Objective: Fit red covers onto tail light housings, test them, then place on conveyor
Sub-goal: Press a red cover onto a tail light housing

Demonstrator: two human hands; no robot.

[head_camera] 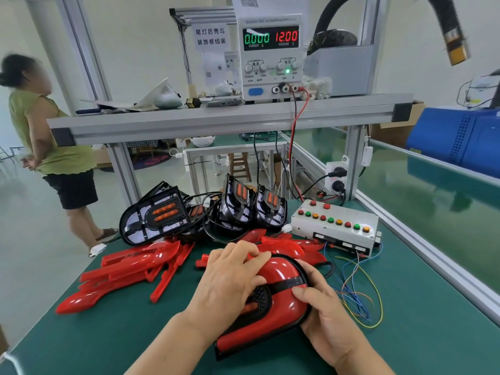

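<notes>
A tail light housing with a red cover [281, 307] on it lies on the green mat in front of me. My left hand [232, 277] presses flat on the cover's upper left part. My right hand [322, 312] grips its right edge, fingers over the red surface. Loose red covers [130, 269] lie piled to the left and behind my hands. Several bare black housings [157, 215] with orange lamps stand and lie at the back of the mat. The test box [335, 226] with coloured buttons sits at the right rear.
A power supply [270, 58] reading 12.00 V stands on the aluminium shelf above. Thin coloured wires [357, 296] trail from the test box beside my right hand. The green conveyor belt [433, 196] runs along the right. A person stands at the left.
</notes>
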